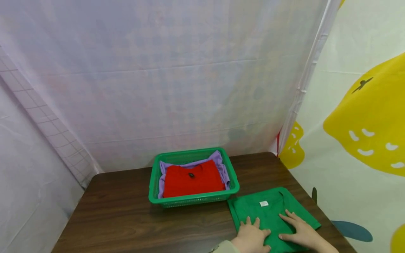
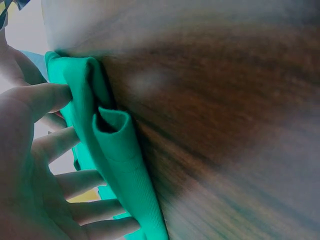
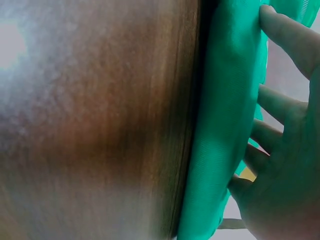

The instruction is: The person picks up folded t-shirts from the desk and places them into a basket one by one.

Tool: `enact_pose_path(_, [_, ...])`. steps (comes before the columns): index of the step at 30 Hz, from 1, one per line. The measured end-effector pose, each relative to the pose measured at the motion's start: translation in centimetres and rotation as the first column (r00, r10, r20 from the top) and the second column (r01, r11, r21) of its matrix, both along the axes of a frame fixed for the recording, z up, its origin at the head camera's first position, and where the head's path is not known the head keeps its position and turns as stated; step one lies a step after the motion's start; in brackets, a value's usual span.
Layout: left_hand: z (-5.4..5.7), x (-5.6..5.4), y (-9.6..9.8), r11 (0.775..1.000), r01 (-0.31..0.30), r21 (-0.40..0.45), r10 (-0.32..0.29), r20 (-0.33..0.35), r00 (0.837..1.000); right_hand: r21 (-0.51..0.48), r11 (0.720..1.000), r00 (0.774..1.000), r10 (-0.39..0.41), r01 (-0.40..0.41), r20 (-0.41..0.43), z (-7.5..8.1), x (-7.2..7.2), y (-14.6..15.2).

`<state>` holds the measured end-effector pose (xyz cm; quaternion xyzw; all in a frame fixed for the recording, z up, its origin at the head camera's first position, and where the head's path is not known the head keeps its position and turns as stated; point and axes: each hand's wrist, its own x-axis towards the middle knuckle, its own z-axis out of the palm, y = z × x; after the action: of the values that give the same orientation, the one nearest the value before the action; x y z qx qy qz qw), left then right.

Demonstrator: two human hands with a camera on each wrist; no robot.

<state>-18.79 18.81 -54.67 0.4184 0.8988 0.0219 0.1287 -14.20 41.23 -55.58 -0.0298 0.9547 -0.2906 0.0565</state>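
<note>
L hand point(image 1: 252, 237) & R hand point(image 1: 299, 230) are resting spread on the folded green shirt point(image 1: 245, 211), fingers fairly straight, gripping nothing. It's lying nr the table's point(image 1: 117, 211) R edge, just beside the basket point(image 1: 233, 175). For a neat finish, both should prob. be pressing lightly outward w/o dragging layers, esp. at the corners. The cloth is looking soft & matte, w/ a thick rounded fold; the basket's showing perforated plastic, the tabletop dark woodgrain.

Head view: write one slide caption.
Left hand and right hand on a folded green garment beside a basket holding a red garment and purple cloth.
</note>
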Motion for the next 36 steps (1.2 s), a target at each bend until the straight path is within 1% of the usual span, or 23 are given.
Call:
enact_pose_path(9, [-0.1,0.0,-0.5,1.0,0.004,-0.026,-0.004,0.001,1.0,-0.011,1.0,1.0,-0.014,0.014,0.017,-0.2,0.2,-0.4])
enact_pose_path(17, [-0.1,-0.1,-1.3,1.0,0.014,-0.024,-0.014,0.012,1.0,-0.008,1.0,1.0,-0.006,0.006,0.009,0.3,0.1,-1.2])
enact_pose_path(19, [-0.1,-0.2,-1.4,1.0,0.017,-0.022,-0.017,0.015,1.0,-0.004,1.0,1.0,0.002,-0.002,0.019,0.6,0.0,-1.3])
enact_pose_path(23, [0.0,-0.2,-1.6,0.999,0.025,-0.021,-0.024,0.021,0.999,0.017,0.999,0.998,0.051,-0.052,0.043,1.3,-0.4,-1.2])
enact_pose_path(27, [0.0,0.0,-1.8,0.999,0.028,-0.033,-0.028,0.02,0.999,0.004,0.997,0.994,0.082,-0.082,0.078,1.9,-0.7,-0.9])
enact_pose_path(31, [0.0,0.1,-2.0,0.999,0.034,-0.041,-0.033,0.009,0.999,-0.001,0.994,0.99,0.106,-0.106,0.096,2.1,-0.8,-0.8])
enact_pose_path(36, [-0.2,0.1,-2.1,0.998,0.041,-0.043,-0.041,-0.004,0.999,0.011,0.99,0.985,0.142,-0.143,0.094,2.0,-0.7,-0.7])
